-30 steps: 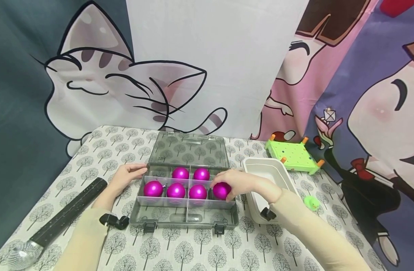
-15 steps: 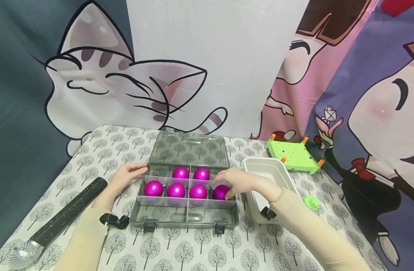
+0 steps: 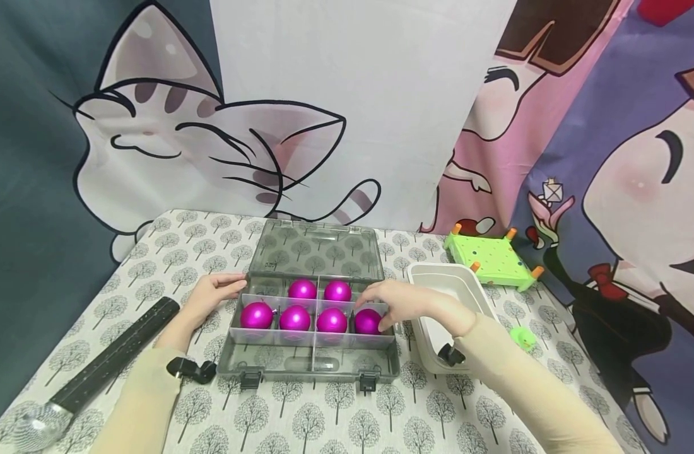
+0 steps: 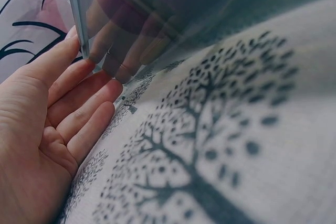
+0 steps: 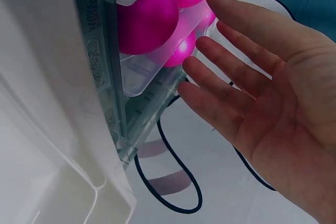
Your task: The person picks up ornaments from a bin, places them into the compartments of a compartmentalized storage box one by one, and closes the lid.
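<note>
A translucent grey divided box [image 3: 267,360] lies with its lid [image 3: 318,249] folded back. Several shiny magenta balls sit in its rear and middle compartments. My right hand [image 3: 402,301] hovers over the right end of the middle row, fingers spread around the rightmost ball [image 3: 368,321]. In the right wrist view, that hand [image 5: 262,82] is relaxed and a gap separates its fingers from the nearest ball [image 5: 152,19]. At the box's left rear corner rests my left hand [image 3: 207,297]. The left wrist view shows its extended fingers [image 4: 86,106] touching the clear side wall [image 4: 173,19].
A white basin [image 3: 438,268] stands right of the box, under my right forearm. Behind it is an upturned green toy table [image 3: 489,260] with orange legs, and a small green duck [image 3: 523,338] lies nearby. A black microphone [image 3: 117,347] lies at the left.
The rightmost magenta ball has settled lower into its compartment. My right fingers have loosened from it and lifted slightly. The left hand has stayed put at the box corner.
</note>
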The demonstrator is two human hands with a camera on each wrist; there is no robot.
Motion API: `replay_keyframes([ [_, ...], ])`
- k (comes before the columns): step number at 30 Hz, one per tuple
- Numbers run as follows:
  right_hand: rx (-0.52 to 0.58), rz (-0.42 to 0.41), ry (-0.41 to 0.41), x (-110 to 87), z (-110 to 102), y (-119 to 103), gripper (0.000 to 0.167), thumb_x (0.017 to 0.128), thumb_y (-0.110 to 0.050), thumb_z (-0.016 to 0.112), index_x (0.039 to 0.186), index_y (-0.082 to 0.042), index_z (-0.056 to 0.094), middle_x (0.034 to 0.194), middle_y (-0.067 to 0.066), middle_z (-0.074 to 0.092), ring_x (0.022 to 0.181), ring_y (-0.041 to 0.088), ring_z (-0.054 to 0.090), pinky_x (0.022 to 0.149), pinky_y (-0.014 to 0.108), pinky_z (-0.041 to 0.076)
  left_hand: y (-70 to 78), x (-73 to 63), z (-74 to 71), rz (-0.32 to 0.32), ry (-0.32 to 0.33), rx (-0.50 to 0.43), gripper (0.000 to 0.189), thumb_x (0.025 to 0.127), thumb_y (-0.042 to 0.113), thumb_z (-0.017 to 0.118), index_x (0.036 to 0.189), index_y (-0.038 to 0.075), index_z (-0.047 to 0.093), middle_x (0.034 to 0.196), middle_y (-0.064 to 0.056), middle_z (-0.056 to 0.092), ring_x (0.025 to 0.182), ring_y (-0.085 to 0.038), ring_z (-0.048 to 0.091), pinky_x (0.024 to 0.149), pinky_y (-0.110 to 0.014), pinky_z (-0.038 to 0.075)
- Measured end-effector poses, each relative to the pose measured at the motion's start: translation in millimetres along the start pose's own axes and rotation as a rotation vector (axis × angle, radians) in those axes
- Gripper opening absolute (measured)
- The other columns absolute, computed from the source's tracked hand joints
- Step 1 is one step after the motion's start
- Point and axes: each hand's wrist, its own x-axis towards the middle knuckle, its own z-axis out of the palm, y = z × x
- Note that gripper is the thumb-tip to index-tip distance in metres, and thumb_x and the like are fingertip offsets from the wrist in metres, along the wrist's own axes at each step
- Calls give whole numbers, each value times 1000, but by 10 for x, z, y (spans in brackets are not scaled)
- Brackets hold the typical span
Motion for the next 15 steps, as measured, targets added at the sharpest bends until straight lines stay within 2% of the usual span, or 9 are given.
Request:
replay_keyframes([
  [5,1,-14,8,5,-34,26,55,75,-4,80,127,-3,61,131,8,63,124,28,57,108,45,44,-9,-10,4,5,4,7,51,95,23,65,130,-11,53,135,-32,52,81,2,67,84,-10,49],
  [10,10,6,32,-25,-108,57,54,78,-7,78,128,-4,60,131,9,63,120,28,58,106,46,46,-18,-12,4,0,7,2,51,94,24,66,130,-10,55,133,-31,55,81,2,68,83,-11,50],
  [15,100,2,99,-59,-232,145,49,79,-5,77,125,-3,61,127,12,65,112,29,62,99,44,52,-19,-7,4,-2,7,-19,50,94,23,66,130,-11,54,132,-31,55,81,2,68,83,-12,51],
])
